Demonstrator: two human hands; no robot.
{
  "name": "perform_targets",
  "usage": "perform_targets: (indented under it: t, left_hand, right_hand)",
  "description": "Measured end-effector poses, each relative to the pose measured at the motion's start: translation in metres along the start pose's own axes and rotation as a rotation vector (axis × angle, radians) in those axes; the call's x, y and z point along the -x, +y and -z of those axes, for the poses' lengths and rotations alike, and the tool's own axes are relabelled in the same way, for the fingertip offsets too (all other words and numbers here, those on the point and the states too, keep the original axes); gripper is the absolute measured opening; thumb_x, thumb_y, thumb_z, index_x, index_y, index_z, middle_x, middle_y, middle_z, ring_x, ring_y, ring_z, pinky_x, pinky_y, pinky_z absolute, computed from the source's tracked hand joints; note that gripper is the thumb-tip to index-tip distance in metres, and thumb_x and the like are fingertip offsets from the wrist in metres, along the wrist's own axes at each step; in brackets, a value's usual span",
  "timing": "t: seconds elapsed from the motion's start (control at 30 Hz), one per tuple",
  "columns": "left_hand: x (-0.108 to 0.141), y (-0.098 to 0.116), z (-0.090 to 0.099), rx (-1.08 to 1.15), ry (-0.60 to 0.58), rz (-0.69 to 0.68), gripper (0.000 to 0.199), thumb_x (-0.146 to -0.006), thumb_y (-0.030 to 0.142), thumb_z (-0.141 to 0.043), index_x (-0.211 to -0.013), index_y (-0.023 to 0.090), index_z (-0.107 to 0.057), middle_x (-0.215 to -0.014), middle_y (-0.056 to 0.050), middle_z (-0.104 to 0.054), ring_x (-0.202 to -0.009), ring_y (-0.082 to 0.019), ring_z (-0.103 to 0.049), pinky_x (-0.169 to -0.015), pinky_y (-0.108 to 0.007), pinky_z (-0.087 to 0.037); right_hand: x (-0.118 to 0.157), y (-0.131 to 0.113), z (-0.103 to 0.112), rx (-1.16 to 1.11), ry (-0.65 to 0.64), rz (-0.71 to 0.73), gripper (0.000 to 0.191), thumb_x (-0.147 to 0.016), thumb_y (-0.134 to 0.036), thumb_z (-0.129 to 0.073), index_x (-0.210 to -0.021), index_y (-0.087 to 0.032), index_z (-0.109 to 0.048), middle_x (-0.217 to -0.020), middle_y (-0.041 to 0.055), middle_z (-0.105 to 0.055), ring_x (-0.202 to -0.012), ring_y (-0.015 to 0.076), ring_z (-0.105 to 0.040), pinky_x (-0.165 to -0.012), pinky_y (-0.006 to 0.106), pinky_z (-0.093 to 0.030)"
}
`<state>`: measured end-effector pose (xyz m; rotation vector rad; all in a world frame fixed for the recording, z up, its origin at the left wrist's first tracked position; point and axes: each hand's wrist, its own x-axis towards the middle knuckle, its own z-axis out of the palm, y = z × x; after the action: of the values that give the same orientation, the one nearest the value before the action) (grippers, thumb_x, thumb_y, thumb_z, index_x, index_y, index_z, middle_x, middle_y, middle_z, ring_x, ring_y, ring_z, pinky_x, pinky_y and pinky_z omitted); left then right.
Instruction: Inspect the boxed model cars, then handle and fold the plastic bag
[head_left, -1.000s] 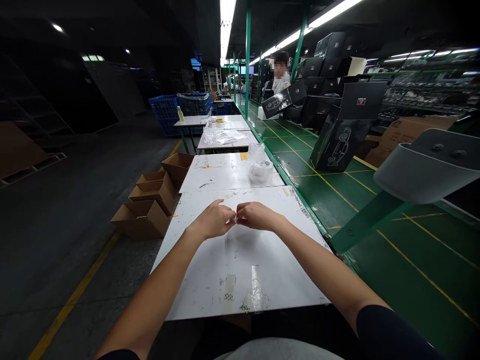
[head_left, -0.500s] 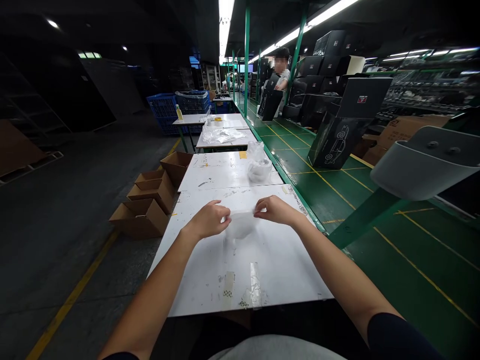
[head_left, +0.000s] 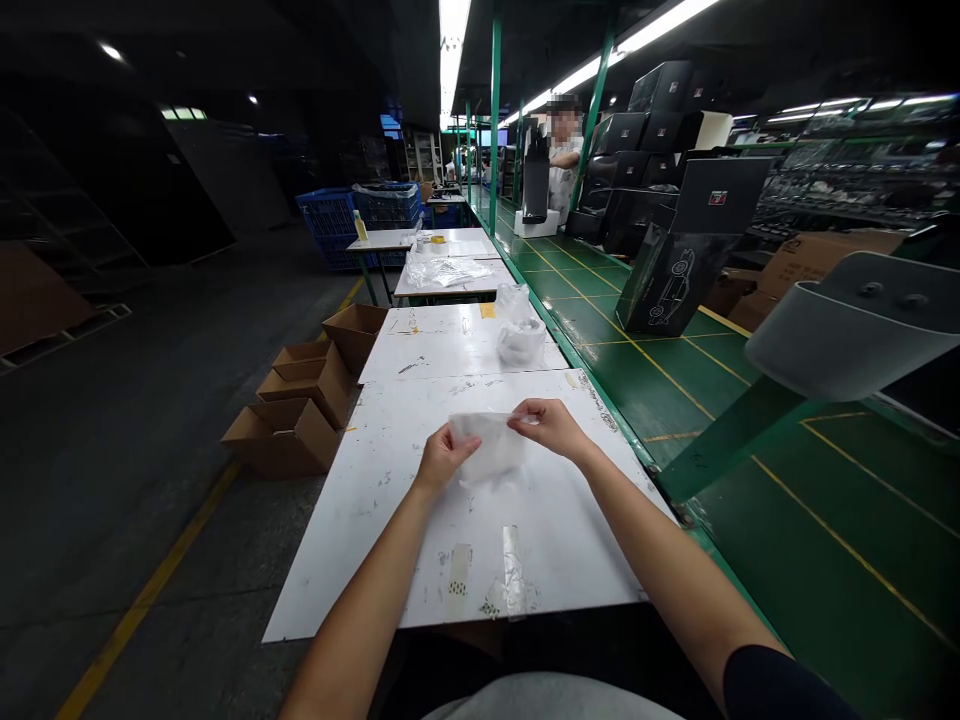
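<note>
The left hand (head_left: 446, 458) and right hand (head_left: 547, 428) are just above the near counter (head_left: 337, 590), each pinched narrowly on a clear plastic bag (head_left: 491, 447) stretched between them. The left hand holds its lower left part and the right hand its upper right edge. The bag looks light, thin and soft, likely to crease, sag or slide between the fingers, so its edges or corners seem the best places to hold, with both hands keeping it taut. It lies in the lower middle of the frame, between the hands and over the counter.

Strips of tape (head_left: 512, 572) sit on the counter nearer the person. On the next counter, a crumpled bag (head_left: 520, 340) lies toward the right edge, and cardboard boxes (head_left: 285, 440) sit on the dark floor to the left. To the right, black boxes (head_left: 679, 270) stand on a green floor (head_left: 825, 560). Farther off, a co-worker (head_left: 564, 150) stands at upper center, with blue crates (head_left: 386, 207) toward the upper left.
</note>
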<state>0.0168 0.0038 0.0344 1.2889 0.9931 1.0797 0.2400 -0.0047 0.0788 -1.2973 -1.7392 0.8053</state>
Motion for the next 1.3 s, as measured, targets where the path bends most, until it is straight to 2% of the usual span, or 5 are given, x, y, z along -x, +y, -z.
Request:
perform_targets:
  t: [0.17, 0.27, 0.87, 1.1, 1.3]
  left_hand:
    - [-0.004, -0.012, -0.008, 0.047, 0.082, 0.012, 0.043, -0.064, 0.042, -0.078, -0.087, 0.008, -0.065, -0.085, -0.010, -0.067, -0.079, -0.020, -0.062, -0.071, -0.030, -0.050]
    - [-0.003, -0.013, -0.010, 0.058, 0.088, -0.039, 0.040, -0.064, 0.041, -0.078, -0.085, 0.009, -0.065, -0.086, -0.009, -0.067, -0.080, -0.019, -0.062, -0.072, -0.029, -0.050]
    - [0.009, -0.002, -0.012, -0.131, 0.022, -0.053, 0.031, -0.066, 0.029, -0.075, -0.091, 0.012, -0.068, -0.090, -0.009, -0.069, -0.085, -0.023, -0.064, -0.072, -0.031, -0.051]
    - [0.010, -0.002, -0.014, -0.126, 0.022, 0.030, 0.031, -0.068, 0.035, -0.074, -0.090, 0.014, -0.069, -0.091, -0.009, -0.069, -0.087, -0.023, -0.065, -0.074, -0.033, -0.052]
    - [0.005, -0.009, -0.012, -0.168, 0.058, -0.021, 0.033, -0.061, 0.032, -0.077, -0.086, 0.013, -0.068, -0.082, -0.007, -0.068, -0.081, -0.022, -0.064, -0.072, -0.031, -0.051]
  right_hand:
    - [0.008, 0.013, -0.012, -0.437, 0.106, 0.014, 0.087, -0.066, -0.036, -0.076, -0.140, -0.023, -0.032, -0.117, 0.0085, -0.060, -0.107, 0.0174, -0.058, -0.090, 0.032, -0.049]
    - [0.013, 0.025, -0.023, -0.603, 0.118, -0.134, 0.104, -0.062, -0.038, -0.079, -0.146, -0.024, -0.020, -0.135, 0.0117, -0.048, -0.124, 0.0201, -0.049, -0.100, 0.036, -0.047]
    - [0.017, 0.020, -0.040, -0.615, -0.037, -0.216, 0.063, -0.065, -0.043, -0.077, -0.116, -0.017, -0.052, -0.121, 0.0104, -0.058, -0.111, 0.0222, -0.058, -0.095, 0.035, -0.050]
    - [0.020, -0.007, -0.021, 0.163, 0.232, 0.116, 0.099, -0.076, -0.053, -0.065, -0.152, -0.018, -0.012, -0.153, 0.0136, -0.021, -0.144, 0.0278, -0.019, -0.118, 0.050, -0.019]
    - [0.020, -0.033, -0.019, 0.752, -0.033, 0.568, 0.069, -0.087, -0.049, -0.052, -0.146, -0.017, -0.034, -0.147, 0.0107, -0.035, -0.145, 0.0285, -0.015, -0.116, 0.056, 0.007]
